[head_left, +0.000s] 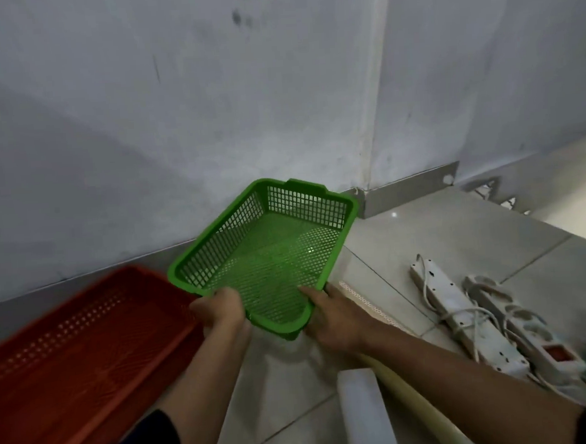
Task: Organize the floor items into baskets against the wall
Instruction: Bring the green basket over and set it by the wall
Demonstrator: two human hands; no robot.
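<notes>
Hands: left hand and right hand gripped green basket by near rim
Risk: far end tilted — might clip red basket

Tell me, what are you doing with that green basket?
A person is holding an empty green mesh basket with both hands: the left hand grips its near left edge and the right hand holds its near right corner. Its far end points toward the corner of the wall. A red basket, also empty, sits to the left along the wall. On the tiled floor to the right, two white power strips with tangled cords wait to be put away.
</notes>
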